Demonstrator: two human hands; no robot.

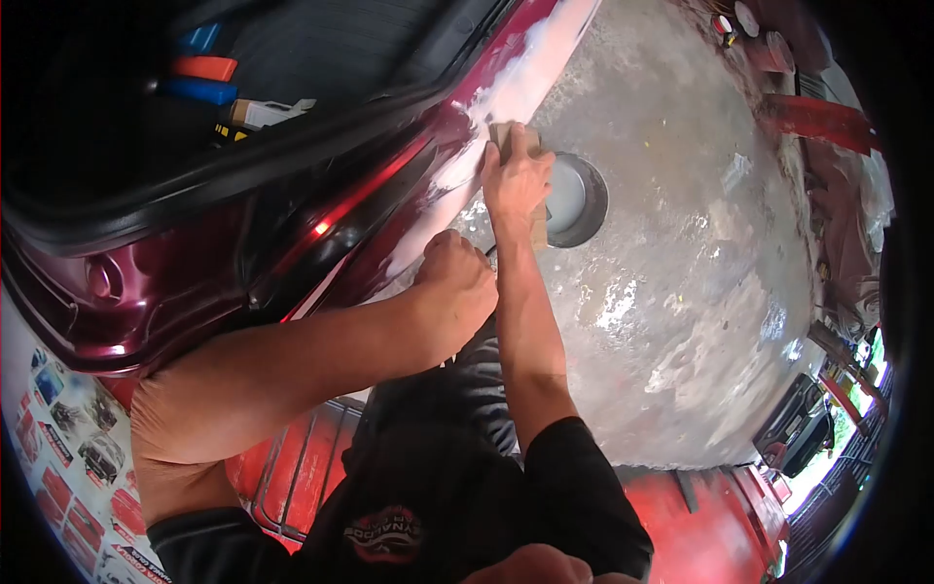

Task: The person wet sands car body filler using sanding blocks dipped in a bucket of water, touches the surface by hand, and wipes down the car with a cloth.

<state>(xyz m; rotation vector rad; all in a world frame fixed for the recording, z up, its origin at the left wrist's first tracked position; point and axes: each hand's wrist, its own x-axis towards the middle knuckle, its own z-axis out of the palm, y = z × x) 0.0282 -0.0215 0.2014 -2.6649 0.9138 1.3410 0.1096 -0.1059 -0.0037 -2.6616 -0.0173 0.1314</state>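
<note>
My right hand (519,185) is closed over a long, flat, brownish sanding block (539,230) and holds it at the edge of the maroon car's rear bumper (418,229). Pale filler or primer patches (457,173) cover the bumper beside it. My left hand (455,287) is curled into a fist near the lower part of the bumper; a thin dark piece shows by its knuckles, but what the fingers hold is hidden. Just right of my right hand, a round bucket (605,200) of cloudy, whitish water stands on the floor.
The open trunk (331,68) at upper left holds a blue and red item (204,80) and a small box (268,114). Wet-looking concrete floor (681,273) spreads to the right. Red panels (696,526) lie behind me, and a printed poster sheet (83,457) is at lower left.
</note>
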